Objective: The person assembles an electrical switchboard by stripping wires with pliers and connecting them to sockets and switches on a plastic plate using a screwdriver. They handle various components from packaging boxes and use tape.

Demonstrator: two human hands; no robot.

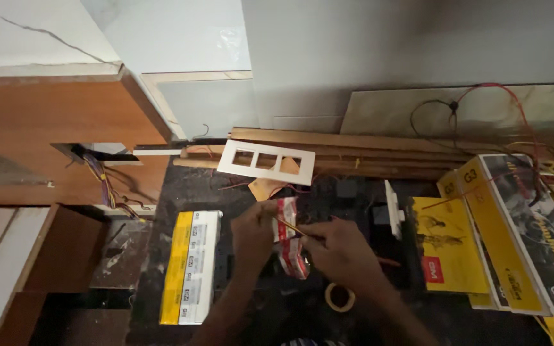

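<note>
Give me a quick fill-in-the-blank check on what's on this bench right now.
1. The white rectangular switch plate has ___ square openings.
2. The small ring-shaped tape roll lies nearest the ___ hand.
3. Both hands, left and right, hold a red-and-white ___.
4. The long yellow-and-white box lies to the ___ of the hands.

Missing words: three; right; packet; left

- The packet [288, 238] is sitting between the left hand [253, 236] and the right hand [344, 253].
- The long box [192, 267] is lying left of the hands.
- The frame plate [265, 162] is leaning behind them, against the wooden strips [379, 154].
- The tape roll [340, 297] is lying below the right hand.
- The cartons [514, 230] are lying at right.
</note>
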